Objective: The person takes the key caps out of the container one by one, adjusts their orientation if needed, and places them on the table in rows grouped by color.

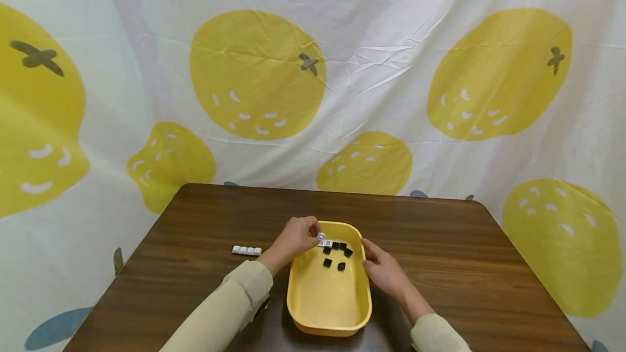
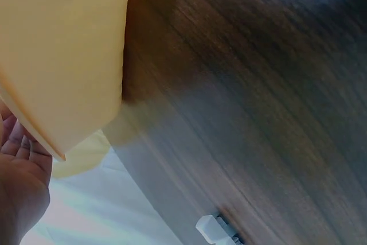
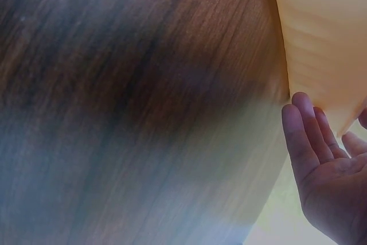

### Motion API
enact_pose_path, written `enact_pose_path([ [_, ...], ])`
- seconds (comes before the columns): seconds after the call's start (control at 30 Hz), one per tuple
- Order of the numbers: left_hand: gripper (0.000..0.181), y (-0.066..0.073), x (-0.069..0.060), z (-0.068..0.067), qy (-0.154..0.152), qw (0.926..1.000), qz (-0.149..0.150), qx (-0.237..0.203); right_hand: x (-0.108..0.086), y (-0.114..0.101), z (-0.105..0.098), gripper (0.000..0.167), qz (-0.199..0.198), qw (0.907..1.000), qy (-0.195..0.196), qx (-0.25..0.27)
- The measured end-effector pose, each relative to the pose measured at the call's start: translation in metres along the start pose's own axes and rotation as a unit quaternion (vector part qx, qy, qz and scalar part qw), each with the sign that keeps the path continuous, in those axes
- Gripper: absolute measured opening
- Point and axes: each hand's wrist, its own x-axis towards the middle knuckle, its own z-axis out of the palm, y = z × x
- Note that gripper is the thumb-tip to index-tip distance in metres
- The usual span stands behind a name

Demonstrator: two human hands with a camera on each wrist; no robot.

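Observation:
A yellow tray (image 1: 330, 330) has several small black pieces (image 1: 327, 262) inside it and small white pieces (image 1: 327, 243) near its back left part. Over that part, my left hand (image 1: 295, 237) pinches a small white piece (image 1: 320, 236) between thumb and fingertips. In the left wrist view, the left hand (image 2: 23, 182) shows beside the tray's outer wall (image 2: 63, 44), its fingertips hidden behind the rim. My right hand (image 1: 386, 271) rests on the tray's right side. The right wrist view has the right hand (image 3: 332, 182) with fingers nearly straight along the outer wall (image 3: 321, 38).
To the left of the tray, a short row of several white pieces (image 1: 246, 250) lies on the brown wooden table (image 1: 440, 249). White pieces (image 2: 213, 229) also show at the bottom of the left wrist view. A lemon-patterned cloth (image 1: 371, 96) hangs behind the table.

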Motion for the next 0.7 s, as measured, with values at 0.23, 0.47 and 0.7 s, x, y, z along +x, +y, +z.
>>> enact_pose_path([
  [0.23, 0.007, -0.0002, -0.0025, -0.0002, 0.006, 0.9999, 0.000, -0.010, 0.0017, 0.0005, 0.0005, 0.055, 0.005, 1.0000, 0.000, -0.006],
  [0.47, 0.006, 0.0017, -0.0020, 0.0005, -0.001, 0.9995, -0.021, -0.023, 0.0024, 0.0023, 0.0010, 0.055, 0.005, 1.0000, 0.000, -0.002],
  [0.7, 0.008, 0.0003, -0.0039, -0.0005, -0.005, 0.9988, -0.026, -0.041, 0.0034, 0.0039, 0.0019, 0.055, 0.001, 0.9999, 0.005, -0.012],
])
